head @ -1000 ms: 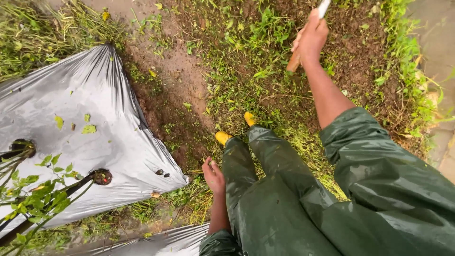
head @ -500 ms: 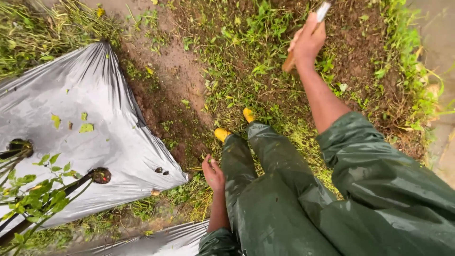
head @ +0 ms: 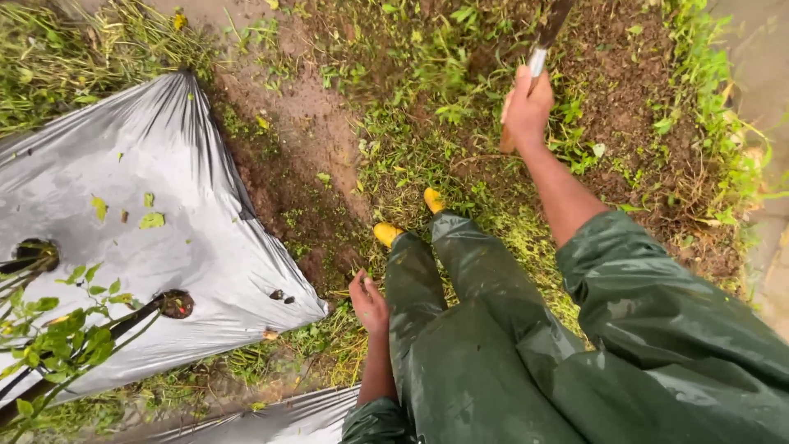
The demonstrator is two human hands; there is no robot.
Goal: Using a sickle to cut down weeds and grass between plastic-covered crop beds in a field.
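Note:
My right hand (head: 526, 107) is stretched forward over weedy ground and grips the wooden handle of a long-bladed cutting tool (head: 538, 57), whose metal blade points up and away toward the frame's top. My left hand (head: 367, 302) hangs loose beside my left leg, fingers slightly curled, holding nothing. I wear dark green rain trousers (head: 460, 329), a matching jacket sleeve (head: 657, 312) and yellow boots (head: 386, 233). Cut grass and small green weeds (head: 427, 90) lie on the soil in front of my feet.
A silver-grey plastic mulch sheet (head: 131, 222) covers the ground at left, with holes from which leafy green plants (head: 57, 337) grow. Bare brown soil (head: 304, 140) runs between sheet and weeds. A second sheet edge (head: 271, 419) lies at the bottom. A pale hard strip (head: 764, 49) borders the right.
My right hand has pulled back toward me and slightly down, and the tool's blade has swung up to point away. The left hand has stayed by my leg.

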